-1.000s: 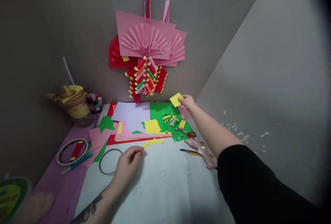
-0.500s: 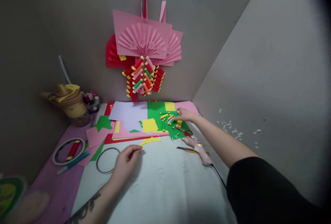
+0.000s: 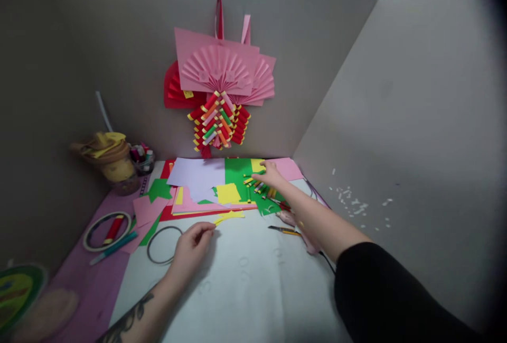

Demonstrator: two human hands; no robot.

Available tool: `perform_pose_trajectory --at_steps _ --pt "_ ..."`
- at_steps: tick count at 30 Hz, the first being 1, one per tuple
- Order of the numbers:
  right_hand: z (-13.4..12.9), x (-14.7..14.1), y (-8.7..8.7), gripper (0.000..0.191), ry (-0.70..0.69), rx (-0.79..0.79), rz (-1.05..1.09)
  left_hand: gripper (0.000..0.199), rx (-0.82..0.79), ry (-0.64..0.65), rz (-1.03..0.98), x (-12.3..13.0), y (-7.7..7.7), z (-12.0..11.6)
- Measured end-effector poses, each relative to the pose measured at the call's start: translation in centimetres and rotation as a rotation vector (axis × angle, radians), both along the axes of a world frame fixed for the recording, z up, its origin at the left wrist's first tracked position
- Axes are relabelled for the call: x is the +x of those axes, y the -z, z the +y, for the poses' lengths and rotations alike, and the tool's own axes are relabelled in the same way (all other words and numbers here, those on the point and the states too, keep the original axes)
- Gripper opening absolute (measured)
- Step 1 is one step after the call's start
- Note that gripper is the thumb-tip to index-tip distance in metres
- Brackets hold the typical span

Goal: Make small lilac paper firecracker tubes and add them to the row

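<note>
Low on the white table cover, my left hand (image 3: 195, 238) is closed in a pinch on the end of some thin yellow paper strips (image 3: 232, 215). My right hand (image 3: 271, 175) stretches out at the back right, fingers apart. Just beneath it lie several small rolled paper tubes (image 3: 258, 186), green with yellow ends, partly covered by the hand. They rest on green card (image 3: 237, 171). Under my right forearm are red-handled scissors (image 3: 280, 204), a utility knife (image 3: 284, 230) and a pink glue gun (image 3: 285, 219), which the arm partly hides.
Pink fans with paper firecracker strings (image 3: 217, 116) hang on the back wall. Layered coloured paper (image 3: 196, 171) covers the table's rear. At left are a tape roll (image 3: 87, 242), a blue pen-like tool (image 3: 114, 248), a grey ring (image 3: 148, 250), a pot (image 3: 119, 171) and a marker cup (image 3: 143, 162).
My right hand has moved left over the paper tubes, and its forearm now covers part of the glue gun. My left hand stays on the yellow strips. The view has tilted slightly.
</note>
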State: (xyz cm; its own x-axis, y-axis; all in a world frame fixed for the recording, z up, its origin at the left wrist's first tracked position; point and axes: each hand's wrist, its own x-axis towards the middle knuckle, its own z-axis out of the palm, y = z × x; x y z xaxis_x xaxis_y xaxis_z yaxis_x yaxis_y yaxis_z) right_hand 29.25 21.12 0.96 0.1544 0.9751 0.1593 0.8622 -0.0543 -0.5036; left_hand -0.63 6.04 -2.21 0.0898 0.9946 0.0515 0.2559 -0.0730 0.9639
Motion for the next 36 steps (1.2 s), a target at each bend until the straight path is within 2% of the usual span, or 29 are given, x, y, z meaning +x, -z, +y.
perform_pose_trajectory --at_steps 2,5,8,11,14,17,23,28,30,36 --pt "1.3 -2.1 0.1 0.056 0.0 -0.005 -0.049 0.025 0.008 0.006 0.009 0.0 0.0 0.0" --pt "3.1 -4.7 0.3 0.056 0.086 -0.078 -0.156 0.025 0.019 0.005 0.004 -0.1 -0.2 -0.2" --pt "4.2 -5.3 0.4 0.057 0.1 -0.171 -0.234 0.024 0.014 -0.012 -0.01 -0.3 -0.4 -0.4" --pt "4.6 -4.4 0.2 0.043 -0.019 -0.178 -0.256 0.023 0.008 -0.004 -0.025 -0.2 -0.4 -0.4" --pt "4.5 -3.1 0.0 0.029 -0.222 -0.181 -0.271 0.023 0.008 0.021 -0.035 0.0 -0.3 -0.2" --pt "4.0 -1.9 -0.2 0.025 -0.394 -0.212 -0.273 0.023 0.013 0.022 -0.022 0.0 -0.3 -0.2" --pt "1.5 -0.7 -1.5 0.031 -0.56 -0.18 -0.273 0.024 0.014 0.015 -0.018 -0.1 -0.4 -0.3" --pt "-2.1 -1.6 -1.5 0.089 -0.752 -0.14 -0.373 0.024 0.014 0.012 -0.012 0.1 -0.3 -0.2" --pt "-3.0 -2.2 -1.3 0.095 -0.752 -0.138 -0.424 0.023 0.011 0.008 -0.012 0.1 -0.4 -0.2" --pt "-3.6 -3.0 -1.0 0.095 -0.688 -0.17 -0.452 0.023 0.012 0.013 -0.01 0.0 -0.3 -0.3"
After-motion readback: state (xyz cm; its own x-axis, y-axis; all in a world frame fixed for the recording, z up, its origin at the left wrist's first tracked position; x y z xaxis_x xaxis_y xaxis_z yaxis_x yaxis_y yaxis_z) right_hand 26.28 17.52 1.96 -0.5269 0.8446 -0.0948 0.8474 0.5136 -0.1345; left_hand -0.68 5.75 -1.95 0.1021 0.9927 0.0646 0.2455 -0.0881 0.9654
